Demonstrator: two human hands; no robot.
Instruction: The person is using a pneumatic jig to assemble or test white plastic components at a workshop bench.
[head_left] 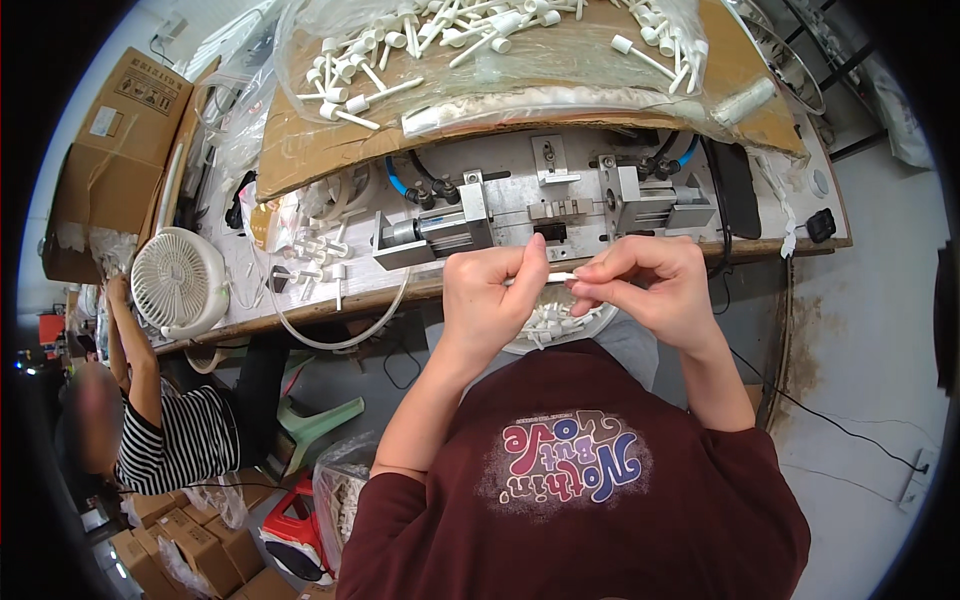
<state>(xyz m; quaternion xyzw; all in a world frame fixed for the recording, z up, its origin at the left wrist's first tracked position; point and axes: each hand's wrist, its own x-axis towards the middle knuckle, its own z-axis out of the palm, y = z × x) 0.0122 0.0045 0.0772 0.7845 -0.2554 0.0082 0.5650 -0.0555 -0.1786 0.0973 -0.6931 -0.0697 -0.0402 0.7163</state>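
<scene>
My left hand [492,292] is closed in a fist with the thumb up, around one end of a thin white plastic stick [561,276]. At the stick's other end, my right hand [645,285] pinches it between thumb and fingertips. Part of the stick is hidden inside the fingers. Below both hands, a pale round tub [600,322] in my lap holds several small white plastic pieces [552,322]. Just beyond the hands, a metal fixture with two facing cylinder clamps [440,232] [655,200] stands on the bench, with a small metal block [560,209] between them.
A cardboard sheet [290,150] above the fixture bears a heap of white capped sticks [400,40] on plastic film. More capped sticks [318,250] lie on the bench at left, near a white fan [180,282]. A co-worker in a striped shirt [180,440] sits at far left.
</scene>
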